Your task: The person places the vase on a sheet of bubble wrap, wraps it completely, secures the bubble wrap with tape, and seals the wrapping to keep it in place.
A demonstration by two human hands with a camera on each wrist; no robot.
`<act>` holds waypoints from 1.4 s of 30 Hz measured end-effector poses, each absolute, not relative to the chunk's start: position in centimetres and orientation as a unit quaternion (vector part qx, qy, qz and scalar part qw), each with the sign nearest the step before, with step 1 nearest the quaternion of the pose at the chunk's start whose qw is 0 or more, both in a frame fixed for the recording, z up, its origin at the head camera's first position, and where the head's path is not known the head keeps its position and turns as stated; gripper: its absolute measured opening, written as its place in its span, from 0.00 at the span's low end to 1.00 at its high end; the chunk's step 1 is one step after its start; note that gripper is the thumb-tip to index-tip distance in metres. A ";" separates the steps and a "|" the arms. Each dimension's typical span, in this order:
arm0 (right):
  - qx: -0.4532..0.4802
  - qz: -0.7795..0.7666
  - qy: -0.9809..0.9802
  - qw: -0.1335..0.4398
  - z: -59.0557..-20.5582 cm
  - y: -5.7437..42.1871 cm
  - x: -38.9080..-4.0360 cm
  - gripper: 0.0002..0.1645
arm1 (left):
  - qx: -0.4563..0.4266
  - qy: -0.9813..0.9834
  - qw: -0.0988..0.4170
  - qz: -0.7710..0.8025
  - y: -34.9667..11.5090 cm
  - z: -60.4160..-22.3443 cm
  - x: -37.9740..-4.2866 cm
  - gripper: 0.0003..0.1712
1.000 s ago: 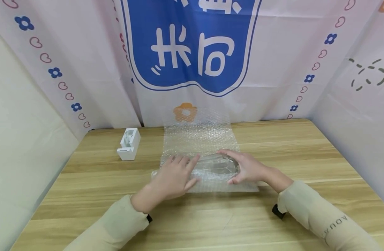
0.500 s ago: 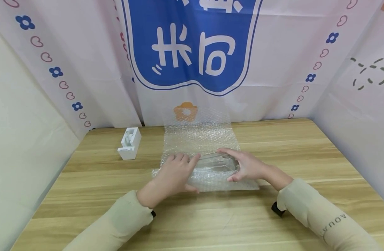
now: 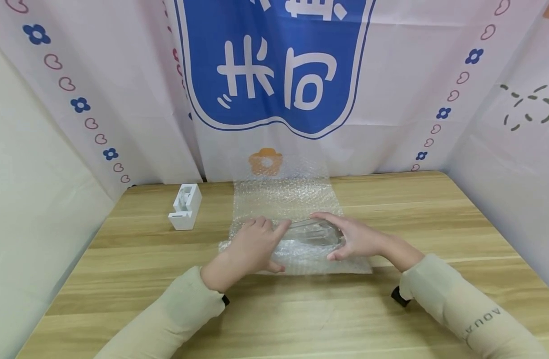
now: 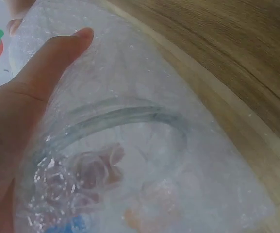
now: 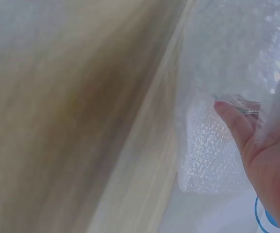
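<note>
A clear glass vase (image 3: 318, 232) lies on its side on a sheet of bubble wrap (image 3: 287, 197), whose near end is folded up over it. My left hand (image 3: 251, 248) grips the vase's left end through the wrap, thumb at the near side and fingers over the top. Through the film in the left wrist view, the round glass rim (image 4: 130, 116) shows. Around the right end curls my right hand (image 3: 359, 240), with its thumb (image 5: 232, 116) at the wrap's edge in the right wrist view. The wrap blurs the vase's lower part.
A white tape dispenser (image 3: 185, 207) stands at the back left of the wooden table (image 3: 413, 214). The far end of the bubble wrap runs up against the printed curtain (image 3: 377, 144) behind the table.
My left hand has shifted slightly right along the vase, and its thumb has come lower on the near side. The right hand keeps its hold, nearly still.
</note>
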State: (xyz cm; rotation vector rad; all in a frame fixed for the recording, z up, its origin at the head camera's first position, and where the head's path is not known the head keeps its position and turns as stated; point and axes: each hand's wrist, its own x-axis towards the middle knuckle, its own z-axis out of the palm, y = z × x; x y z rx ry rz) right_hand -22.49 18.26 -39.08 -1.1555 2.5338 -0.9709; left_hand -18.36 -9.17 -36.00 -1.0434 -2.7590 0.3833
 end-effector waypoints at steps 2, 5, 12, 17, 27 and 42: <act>-0.388 -0.334 0.852 0.110 -39.0 18.4 -22.4 0.57 | -0.344 -0.928 0.073 0.127 -9.1 -35.9 -18.3 0.59; -0.386 -0.334 0.852 0.120 -38.9 18.6 -22.1 0.56 | -0.338 -0.932 0.059 0.121 -9.1 -35.8 -18.3 0.59; -0.375 -0.273 0.883 0.077 -37.7 19.0 -20.9 0.55 | -0.331 -0.936 0.040 0.110 -9.2 -35.8 -18.7 0.60; -0.406 -0.239 0.882 0.024 -36.8 18.7 -20.6 0.50 | -0.331 -0.939 0.025 0.093 -9.3 -35.8 -19.1 0.60; -0.472 -0.140 0.867 -0.080 -37.1 18.0 -20.2 0.35 | -0.316 -0.946 -0.029 0.064 -9.4 -35.6 -19.5 0.59; -0.489 -0.091 0.857 -0.137 -38.5 16.2 -20.2 0.61 | -0.304 -0.950 -0.072 0.029 -9.0 -34.7 -20.1 0.56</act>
